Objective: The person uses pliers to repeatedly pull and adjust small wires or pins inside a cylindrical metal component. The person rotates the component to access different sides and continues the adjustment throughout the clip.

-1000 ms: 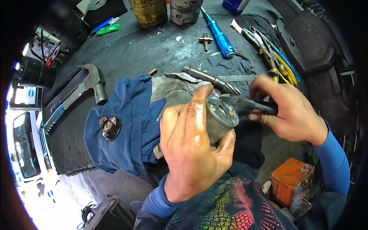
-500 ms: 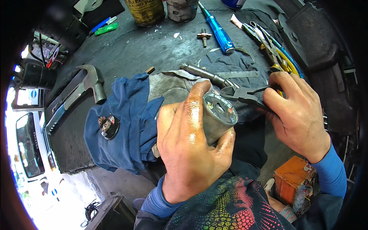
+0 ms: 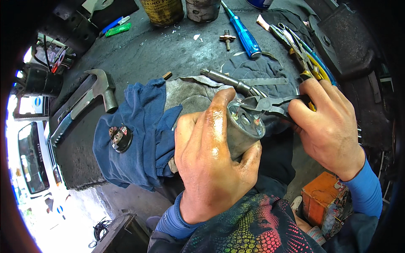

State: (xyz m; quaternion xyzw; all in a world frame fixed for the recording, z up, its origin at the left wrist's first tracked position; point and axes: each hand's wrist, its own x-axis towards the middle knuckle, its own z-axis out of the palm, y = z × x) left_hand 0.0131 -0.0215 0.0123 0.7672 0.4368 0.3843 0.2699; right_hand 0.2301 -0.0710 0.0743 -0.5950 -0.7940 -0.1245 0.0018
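Just in front of my chest, over the grey rag (image 3: 190,99), my left hand (image 3: 211,156) is wrapped tight around the grey metal cylindrical housing (image 3: 242,133), open end tilted up toward me. Thumb runs along its top edge, fingers curl under; that grip keeps it off the bench and steady, I'd say so the tool can get at the face.

My right hand (image 3: 329,126), right of the housing, is closed on the handles of the dark long-nose pliers (image 3: 270,105). Tips sit at the housing's rim, on what looks like a thin wire end. Can't tell if the jaws actually bite it, too small.

Left of the housing: blue cloth (image 3: 135,139) bunched up, with a small round black-and-copper part (image 3: 121,138) resting on it, likely parked there so it won't roll. Further left, a steel claw hammer (image 3: 90,99) lies flat on the dark bench top (image 3: 139,55), near its left edge.

Behind the housing: a grey metal shaft (image 3: 228,80) lying on the rag, almost touching the plier tips, so tight there. Further back, a blue-handled screwdriver (image 3: 242,31), a small bolt (image 3: 227,39), and yellow-handled cutters (image 3: 306,59) just behind my right hand.

Room: the pliers can pull back to the right freely. Below right of the housing sits an orange box (image 3: 322,198), well apart. Bench edge drops off below the blue cloth.
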